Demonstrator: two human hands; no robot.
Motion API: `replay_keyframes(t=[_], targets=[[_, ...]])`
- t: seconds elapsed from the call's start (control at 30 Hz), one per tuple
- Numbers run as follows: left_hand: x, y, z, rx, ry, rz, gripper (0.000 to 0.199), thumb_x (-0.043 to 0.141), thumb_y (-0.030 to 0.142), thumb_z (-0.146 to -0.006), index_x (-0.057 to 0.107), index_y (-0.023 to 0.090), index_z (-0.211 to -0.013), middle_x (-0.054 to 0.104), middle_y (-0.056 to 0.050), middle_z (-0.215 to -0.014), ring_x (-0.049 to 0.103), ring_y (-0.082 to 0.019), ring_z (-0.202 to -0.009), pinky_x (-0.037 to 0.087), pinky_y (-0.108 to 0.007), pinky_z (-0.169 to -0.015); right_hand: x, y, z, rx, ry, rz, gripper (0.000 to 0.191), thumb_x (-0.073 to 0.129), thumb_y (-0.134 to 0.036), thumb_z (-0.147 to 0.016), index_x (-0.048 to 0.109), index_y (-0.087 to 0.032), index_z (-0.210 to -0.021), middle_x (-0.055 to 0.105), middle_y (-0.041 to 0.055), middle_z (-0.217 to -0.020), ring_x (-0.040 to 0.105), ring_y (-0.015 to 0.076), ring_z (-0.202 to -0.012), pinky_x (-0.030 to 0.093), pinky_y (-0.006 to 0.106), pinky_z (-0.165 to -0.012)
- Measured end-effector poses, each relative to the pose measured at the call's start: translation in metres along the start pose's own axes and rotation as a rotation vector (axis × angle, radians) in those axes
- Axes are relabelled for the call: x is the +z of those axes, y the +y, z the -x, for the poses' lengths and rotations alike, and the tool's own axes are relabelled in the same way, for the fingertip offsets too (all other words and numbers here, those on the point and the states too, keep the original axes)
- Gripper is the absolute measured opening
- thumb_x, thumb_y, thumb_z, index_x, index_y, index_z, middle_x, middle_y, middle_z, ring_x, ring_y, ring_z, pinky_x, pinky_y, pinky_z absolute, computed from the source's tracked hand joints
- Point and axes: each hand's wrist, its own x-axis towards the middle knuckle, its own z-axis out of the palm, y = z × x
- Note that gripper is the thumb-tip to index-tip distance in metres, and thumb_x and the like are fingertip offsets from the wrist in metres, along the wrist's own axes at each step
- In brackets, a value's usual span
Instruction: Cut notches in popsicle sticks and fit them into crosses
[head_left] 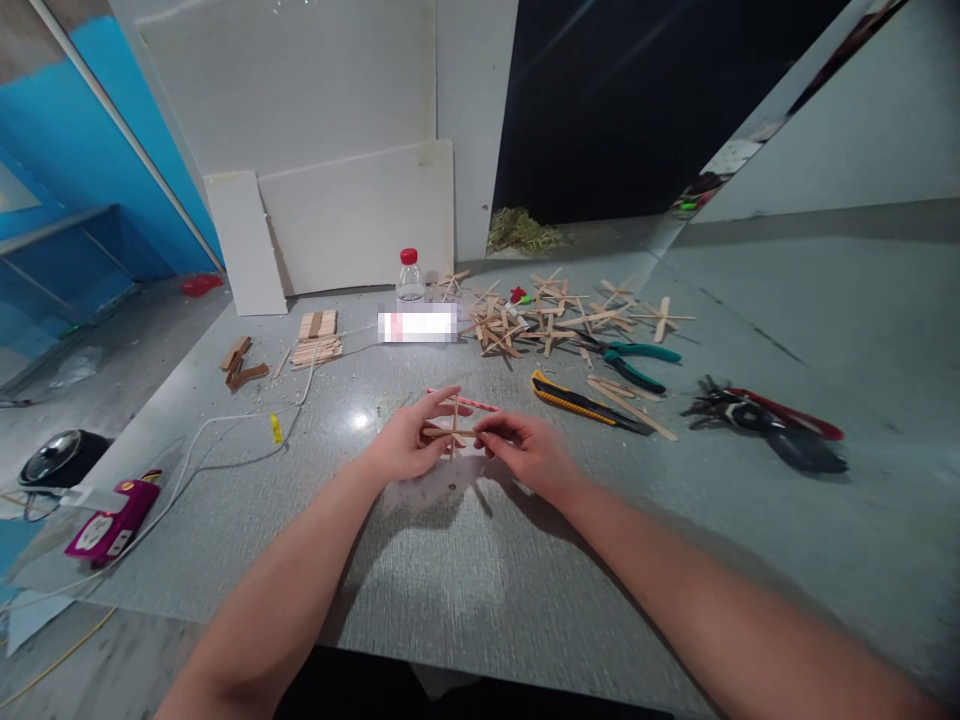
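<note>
Above the grey tabletop, my left hand [410, 437] holds a small cross of thin wooden sticks [455, 433] between thumb and fingers. One stick of the cross runs sideways and another runs up and down. My right hand [519, 447] pinches the right end of the sideways stick with thumb and forefinger. A red and white patterned strip [480, 404] lies just behind the fingers. To the right of my right hand rests a yellow and black utility knife [574, 398].
A pile of crossed sticks [551, 325] lies at the back, beside teal-handled pliers [637, 352]. Stick bundles [317, 338] and a red-capped bottle [410, 278] stand back left. Dark tools [772, 420] lie right. A white cable [191, 450] crosses the left side near a magenta device [112, 525].
</note>
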Motion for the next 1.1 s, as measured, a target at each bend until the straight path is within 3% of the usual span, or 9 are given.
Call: replay_keyframes(t=[0.2, 0.63, 0.83, 1.1], targets=[[-0.0008, -0.0018, -0.0005, -0.033, -0.011, 0.032, 0.077, 0.069, 0.012, -0.083, 0.052, 0.03, -0.156, 0.068, -0.013, -0.143, 0.079, -0.026, -0.106, 0.064, -0.03, -0.082, -0.0004, 0.004, 0.0, 0.014, 0.004, -0.013, 0.022, 0.074, -0.044, -0.083, 0.077, -0.023, -0.088, 0.076, 0.0045, -0.074, 0.068, 0.0196, -0.064, 0.057, 0.035, -0.066], [0.0042, -0.0065, -0.0014, -0.038, -0.003, 0.085, 0.064, 0.067, 0.016, -0.09, 0.054, 0.024, -0.152, 0.066, -0.018, -0.144, 0.081, -0.026, -0.101, 0.065, -0.031, -0.083, 0.0017, 0.0001, 0.0009, 0.078, 0.023, -0.119, 0.028, 0.077, -0.05, -0.081, 0.077, -0.022, -0.087, 0.077, 0.0047, -0.071, 0.072, 0.0203, -0.061, 0.06, 0.034, -0.061], [0.0043, -0.0042, 0.0005, 0.002, -0.001, 0.027, 0.071, 0.069, 0.014, -0.088, 0.052, 0.029, -0.155, 0.064, -0.016, -0.147, 0.079, -0.028, -0.11, 0.064, -0.033, -0.088, 0.002, 0.0009, 0.0003, 0.092, 0.019, -0.135, 0.025, 0.077, -0.048, -0.081, 0.076, -0.023, -0.086, 0.076, 0.0043, -0.071, 0.072, 0.021, -0.063, 0.06, 0.036, -0.064], [0.0011, -0.0066, -0.0007, 0.091, -0.024, -0.096, 0.084, 0.065, 0.012, -0.084, 0.04, 0.028, -0.162, 0.064, -0.017, -0.146, 0.08, -0.025, -0.104, 0.065, -0.027, -0.077, 0.002, -0.0006, -0.0002, 0.082, 0.02, -0.137, 0.029, 0.078, -0.05, -0.081, 0.076, -0.022, -0.088, 0.078, 0.0059, -0.074, 0.072, 0.0206, -0.063, 0.061, 0.036, -0.064]])
